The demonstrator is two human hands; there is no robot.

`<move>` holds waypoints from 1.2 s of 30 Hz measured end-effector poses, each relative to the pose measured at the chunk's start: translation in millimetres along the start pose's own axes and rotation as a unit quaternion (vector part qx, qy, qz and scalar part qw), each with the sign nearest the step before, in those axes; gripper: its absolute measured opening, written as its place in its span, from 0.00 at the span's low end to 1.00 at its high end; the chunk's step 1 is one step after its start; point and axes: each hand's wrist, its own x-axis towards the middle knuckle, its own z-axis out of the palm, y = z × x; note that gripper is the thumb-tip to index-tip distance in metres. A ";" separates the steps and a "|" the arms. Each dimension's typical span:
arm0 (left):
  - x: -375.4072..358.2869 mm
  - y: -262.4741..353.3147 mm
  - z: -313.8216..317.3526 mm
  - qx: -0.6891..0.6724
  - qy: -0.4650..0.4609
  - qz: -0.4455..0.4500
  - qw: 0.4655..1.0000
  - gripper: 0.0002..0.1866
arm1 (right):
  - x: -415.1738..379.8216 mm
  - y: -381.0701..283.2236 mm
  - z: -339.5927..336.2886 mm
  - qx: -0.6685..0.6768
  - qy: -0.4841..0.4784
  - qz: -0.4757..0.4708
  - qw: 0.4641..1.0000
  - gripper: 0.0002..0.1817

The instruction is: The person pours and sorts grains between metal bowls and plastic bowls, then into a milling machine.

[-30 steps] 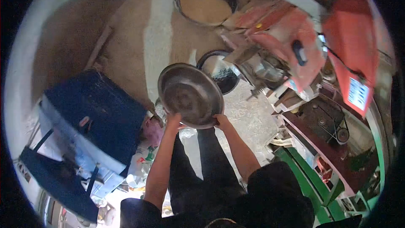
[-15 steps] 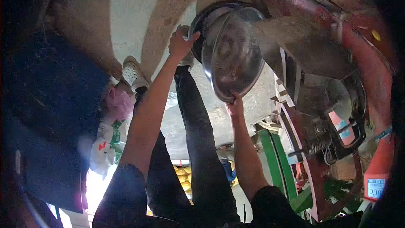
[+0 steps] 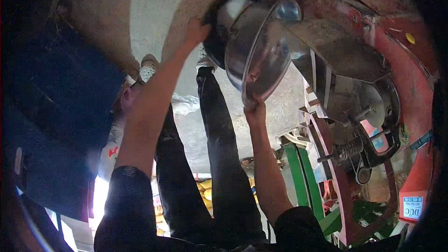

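Observation:
My left hand (image 3: 198,31), blurred by motion, is closed at the left rim of a round black basin (image 3: 215,42). My right hand (image 3: 255,105) grips the lower rim of a shiny, see-through or metallic basin (image 3: 268,60), which is tilted on its side. This shiny basin overlaps the right part of the black one. A small glossy cup-like piece (image 3: 288,9) shows at its upper edge; whether it is separate I cannot tell.
At right stands a red machine (image 3: 406,70) with a spring (image 3: 350,150) and a green frame (image 3: 303,172). A dark blue panel (image 3: 60,112) fills the left side. My black-trousered legs (image 3: 217,121) are below, with a plastic bag (image 3: 184,104) on the floor.
The shiny basin has turned more edge-on and shifted slightly right. The black basin and my left hand have moved up a little in view. My right hand has shifted slightly up and left.

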 end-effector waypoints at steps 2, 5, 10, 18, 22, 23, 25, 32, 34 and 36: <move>-34.2 19.2 -62.5 -0.164 0.008 -0.065 0.984 0.15 | 6.0 8.4 5.8 0.000 0.011 -0.005 1.000 0.20; -46.3 -31.5 -107.8 -0.067 0.104 -0.025 0.992 0.13 | 22.3 20.7 7.2 0.010 0.013 -0.026 1.000 0.17; -111.1 -29.7 -175.3 -0.090 0.241 -0.141 0.956 0.13 | 93.5 40.6 -25.1 0.040 0.049 -0.046 0.997 0.11; -153.7 -39.5 -215.8 -0.308 0.429 -0.225 0.819 0.11 | 186.0 30.1 -60.2 -0.113 0.094 -0.076 0.986 0.12; -181.6 -58.6 -216.2 -0.402 0.469 -0.218 0.756 0.11 | 147.4 11.2 -10.9 -0.099 0.172 0.071 0.978 0.19; -192.0 -55.6 -217.3 -0.423 0.444 -0.235 0.754 0.10 | 133.7 7.6 4.6 -0.083 0.174 0.064 0.979 0.23; -213.4 -40.3 -222.9 -0.445 0.420 -0.245 0.752 0.09 | 135.3 1.0 -1.9 -0.113 0.135 0.046 0.983 0.24; -260.9 8.2 -220.9 -0.530 0.342 -0.216 0.745 0.05 | 68.3 -0.2 56.9 -0.348 -0.001 -0.059 0.936 0.27; -260.8 10.4 -215.6 -0.449 0.340 -0.172 0.808 0.07 | 21.3 7.8 102.4 -0.362 -0.032 -0.108 0.925 0.27; -273.6 62.0 -235.2 -0.425 0.355 -0.131 0.823 0.09 | -39.6 15.3 149.2 -0.216 -0.217 -0.063 0.950 0.28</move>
